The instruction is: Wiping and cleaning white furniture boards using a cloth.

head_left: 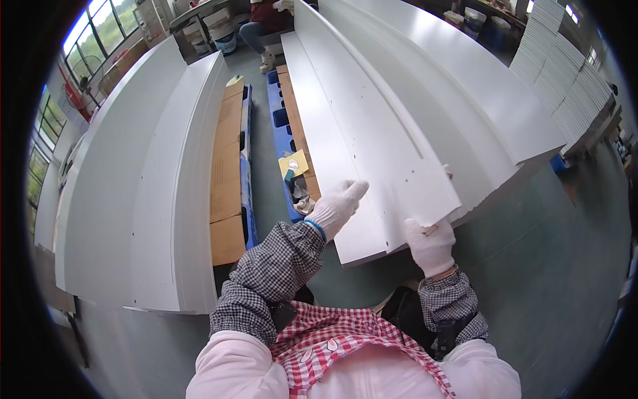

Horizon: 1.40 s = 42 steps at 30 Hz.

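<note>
A long white panel [372, 126] with small drilled holes lies lengthwise on a stack of similar panels in front of me. My left hand [337, 207], in a white knit glove, is closed above the panel's left side near its front end. What its fingers hold, if anything, is hidden. At the front end edge, my right hand [430, 249], also gloved, is closed by the panel's corner. A small tan sliver shows at its fingers, too small to name. Left of the stack, a yellow sheet [293, 163] and a crumpled cloth [302, 198] lie on the pallet.
A second stack of white panels [153, 173] stands at left on cardboard [227, 179] and a blue pallet [248, 166]. Blue pallet edging [282, 126] runs under the near stack. More panels [561, 66] are piled far right. Another person's leg [255, 37] shows at the back, near buckets [221, 30].
</note>
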### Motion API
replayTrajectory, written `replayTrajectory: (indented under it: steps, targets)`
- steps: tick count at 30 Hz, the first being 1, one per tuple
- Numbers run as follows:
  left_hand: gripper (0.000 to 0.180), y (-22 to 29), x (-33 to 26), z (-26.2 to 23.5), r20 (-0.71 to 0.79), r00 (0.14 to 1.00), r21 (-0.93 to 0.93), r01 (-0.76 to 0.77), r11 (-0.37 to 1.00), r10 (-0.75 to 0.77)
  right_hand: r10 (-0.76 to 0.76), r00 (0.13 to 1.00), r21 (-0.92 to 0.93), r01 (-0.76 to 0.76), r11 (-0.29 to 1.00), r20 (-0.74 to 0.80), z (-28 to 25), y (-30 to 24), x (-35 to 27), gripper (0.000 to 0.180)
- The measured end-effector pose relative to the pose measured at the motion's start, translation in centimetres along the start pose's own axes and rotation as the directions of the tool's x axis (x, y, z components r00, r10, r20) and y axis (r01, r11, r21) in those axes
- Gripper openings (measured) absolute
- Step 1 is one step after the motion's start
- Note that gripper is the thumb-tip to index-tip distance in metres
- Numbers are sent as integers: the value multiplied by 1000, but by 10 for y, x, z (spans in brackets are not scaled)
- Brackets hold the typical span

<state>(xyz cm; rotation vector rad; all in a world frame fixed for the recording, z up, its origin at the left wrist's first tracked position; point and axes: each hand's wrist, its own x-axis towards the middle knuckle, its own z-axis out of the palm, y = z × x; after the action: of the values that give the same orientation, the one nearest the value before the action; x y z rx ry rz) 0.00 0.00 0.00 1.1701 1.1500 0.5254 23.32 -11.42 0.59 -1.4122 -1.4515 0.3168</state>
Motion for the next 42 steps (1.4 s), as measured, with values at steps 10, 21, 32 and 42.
replayTrajectory:
  steps: [10, 21, 32, 42]
  targets:
    - [87, -92, 2, 13, -425, 834, -93, 345, 934, -350, 495, 854, 629, -475, 616, 161, 12, 52, -4, 29]
    - [64, -124, -10, 10, -403, 853, -56, 340, 939, -333, 783, 614, 664, -627, 407, 101, 31, 64, -2, 29]
    - [47, -128, -20, 2, -144, 919, -472, 263, 842, -367, 852, 415, 642, -756, 126, 320, 57, 124, -15, 28]
    - [45, -132, -10, 1, -224, 911, -340, 259, 904, -345, 741, 372, 598, -800, -50, 560, 47, 131, -21, 37]
